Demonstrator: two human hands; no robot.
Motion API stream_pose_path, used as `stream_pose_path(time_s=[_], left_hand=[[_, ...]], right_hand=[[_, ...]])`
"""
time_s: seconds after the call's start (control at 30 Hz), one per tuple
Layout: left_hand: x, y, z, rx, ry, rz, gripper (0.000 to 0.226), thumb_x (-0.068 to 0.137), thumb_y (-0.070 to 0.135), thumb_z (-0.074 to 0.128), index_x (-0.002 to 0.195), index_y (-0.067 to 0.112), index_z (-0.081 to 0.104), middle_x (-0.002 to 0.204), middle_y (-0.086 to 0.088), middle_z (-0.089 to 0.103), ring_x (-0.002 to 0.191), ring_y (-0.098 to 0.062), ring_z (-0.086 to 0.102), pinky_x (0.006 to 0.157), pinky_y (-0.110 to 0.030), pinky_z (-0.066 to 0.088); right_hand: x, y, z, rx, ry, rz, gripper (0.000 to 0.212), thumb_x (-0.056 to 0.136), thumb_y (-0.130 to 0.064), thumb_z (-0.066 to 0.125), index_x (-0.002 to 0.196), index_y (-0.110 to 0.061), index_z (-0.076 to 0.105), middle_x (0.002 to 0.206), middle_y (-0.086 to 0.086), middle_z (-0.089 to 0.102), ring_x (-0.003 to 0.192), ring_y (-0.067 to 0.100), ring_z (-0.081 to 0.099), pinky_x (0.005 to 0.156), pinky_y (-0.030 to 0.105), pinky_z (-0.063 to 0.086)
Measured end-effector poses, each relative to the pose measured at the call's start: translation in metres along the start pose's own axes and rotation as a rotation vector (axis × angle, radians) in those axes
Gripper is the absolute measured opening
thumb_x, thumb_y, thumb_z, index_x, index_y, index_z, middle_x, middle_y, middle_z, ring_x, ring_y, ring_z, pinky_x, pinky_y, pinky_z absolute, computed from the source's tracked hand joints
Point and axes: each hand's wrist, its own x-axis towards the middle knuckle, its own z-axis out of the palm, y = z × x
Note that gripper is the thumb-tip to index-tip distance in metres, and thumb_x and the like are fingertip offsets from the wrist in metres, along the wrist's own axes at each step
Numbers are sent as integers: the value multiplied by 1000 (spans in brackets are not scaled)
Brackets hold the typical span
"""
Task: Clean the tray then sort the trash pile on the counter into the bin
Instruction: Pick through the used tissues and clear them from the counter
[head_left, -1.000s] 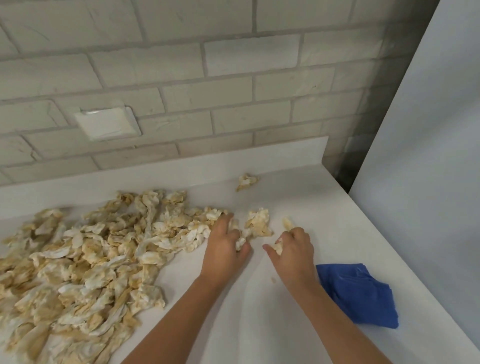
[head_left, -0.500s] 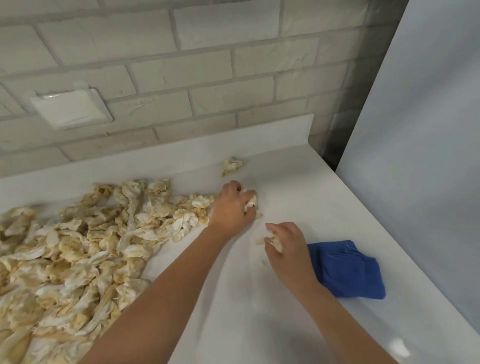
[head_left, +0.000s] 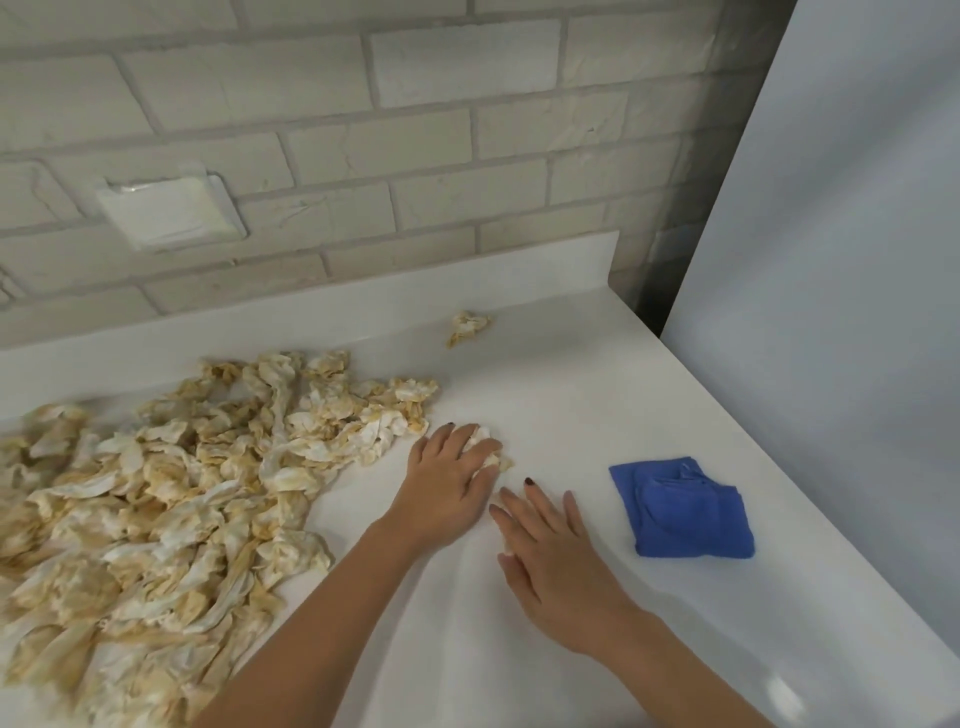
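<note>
Head cam: left hand (head_left: 449, 486) curls its fingers round a stained wad (head_left: 488, 452) just right of the trash pile (head_left: 182, 493); right hand (head_left: 550, 556) lies flat, fingers straight, further right.

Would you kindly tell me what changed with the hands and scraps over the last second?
The left hand has gathered the loose stained paper scrap beside the big crumpled paper pile and now grips it. The right hand, earlier curled on a small bit, has flattened onto the white counter. The pile, lone scrap and blue cloth stayed put.
</note>
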Motion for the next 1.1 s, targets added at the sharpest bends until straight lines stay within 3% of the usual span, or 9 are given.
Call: stream_pose_path(time_s=[0.1, 0.23, 0.37, 0.47, 0.6, 0.77, 0.9, 1.03, 1.1], left_hand=[[-28, 2, -1, 4, -44, -17, 65, 85, 51, 3, 139, 35, 35, 150, 8, 25, 142, -21, 10, 116, -41, 9], [-55, 0, 3, 12, -14, 22, 50, 91, 42, 17, 132, 33, 43, 142, 0, 38, 132, -26, 29, 109, -43, 24], [-75, -1, 9, -74, 128, 59, 29, 87, 35, 36, 114, 33, 47, 121, -4, 55, 112, -21, 42, 90, -42, 42], [-90, 5, 14, -92, 224, 92, 25, 85, 33, 41, 107, 31, 52, 115, -3, 57, 106, -19, 43, 84, -35, 40], [-102, 17, 16, -156, 284, 101, 23, 80, 22, 54, 102, 29, 56, 109, -6, 59, 99, -27, 53, 81, -36, 39], [-61, 48, 6, -404, 223, 1, 30, 85, 14, 58, 115, 17, 63, 118, -14, 53, 109, -32, 50, 94, -38, 37], [-25, 74, 24, -121, -25, 136, 37, 95, 18, 51, 131, 14, 54, 142, -16, 41, 128, -37, 38, 104, -41, 31], [-46, 95, 27, -18, 48, 32, 39, 91, 6, 52, 128, 14, 57, 140, -16, 42, 130, -35, 37, 105, -41, 33], [-66, 107, 27, -16, 145, 40, 34, 84, 0, 59, 115, 11, 66, 126, -18, 55, 111, -40, 51, 95, -45, 46]], right_hand=[[-12, 1, 2, 54, 4, -45, 77, 89, -51, -14, 150, -16, 19, 157, -3, 13, 146, 18, 2, 115, 45, -11], [-32, -3, 11, 80, 153, -11, 43, 90, -21, 53, 132, -13, 52, 138, 1, 51, 130, 17, 47, 109, 34, 30], [-51, -18, 22, 45, 284, 50, 61, 54, 0, 88, 110, -14, 69, 110, 1, 69, 101, 17, 67, 84, 30, 55], [-64, -25, 24, -20, 363, 85, 65, 42, 6, 89, 102, -12, 73, 101, 2, 71, 94, 17, 68, 86, 26, 51], [-79, -24, 28, 58, 438, 130, 55, 57, 17, 74, 105, -7, 70, 99, 6, 66, 98, 13, 49, 97, 18, 35], [-105, -23, 11, 376, 540, 288, 43, 84, -8, 37, 114, -11, 68, 104, -1, 60, 98, 0, 46, 92, -3, 28], [-126, -10, -2, 504, 560, 360, 41, 87, 3, 43, 118, -14, 64, 110, -2, 60, 98, 6, 54, 88, -2, 32], [-158, 0, -1, 566, 515, 357, 43, 88, 10, 48, 120, -16, 63, 111, -3, 60, 100, 11, 57, 88, 0, 36], [-176, 4, -1, 609, 501, 342, 44, 88, 10, 49, 120, -17, 63, 110, -3, 61, 99, 9, 57, 88, 3, 39]])
